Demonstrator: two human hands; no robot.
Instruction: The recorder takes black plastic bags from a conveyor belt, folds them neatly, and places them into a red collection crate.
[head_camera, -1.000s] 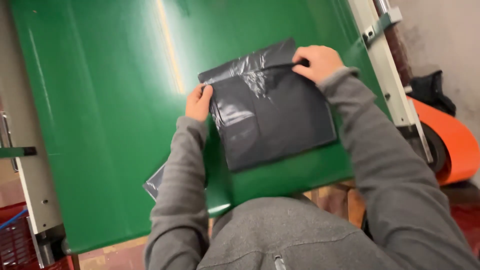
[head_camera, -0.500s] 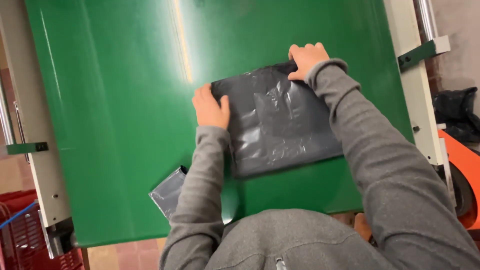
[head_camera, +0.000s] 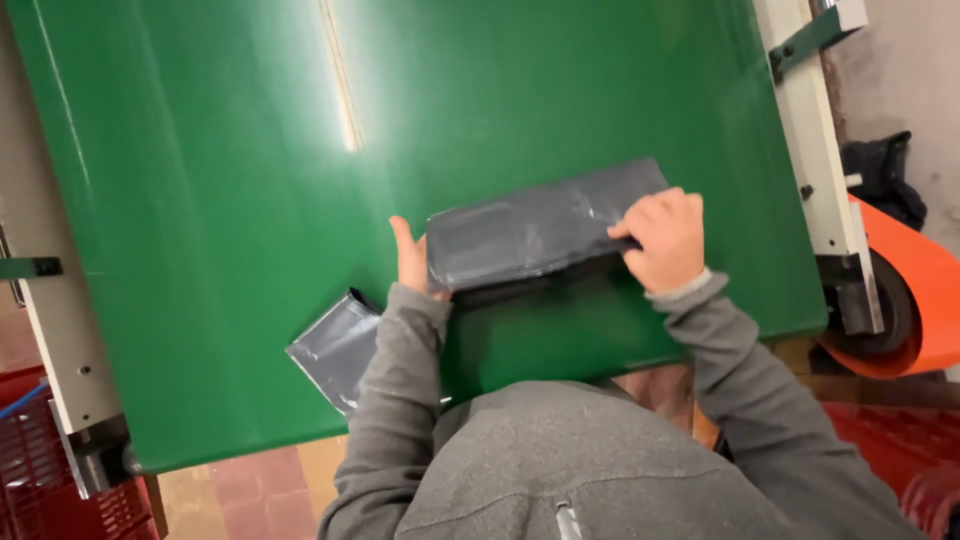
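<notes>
A dark grey plastic bag (head_camera: 535, 232) is lifted and tipped up above the green belt (head_camera: 230, 200), its near edge off the surface. My right hand (head_camera: 663, 238) grips its right end with the fingers curled over the edge. My left hand (head_camera: 411, 262) holds its left end, mostly hidden behind the bag, only the thumb side showing. My grey sleeves reach in from below. A second grey bag (head_camera: 335, 348) lies flat on the belt by my left elbow, partly covered by the sleeve.
White metal side rails (head_camera: 812, 150) frame the belt, another rail (head_camera: 50, 330) on the left. An orange roll (head_camera: 915, 290) sits on a roller at the right. A red crate (head_camera: 30, 480) stands at the lower left, above tiled floor.
The bag lay flat on the belt under both hands; now both hands have raised its near edge so it stands tilted. The view shifted slightly left.
</notes>
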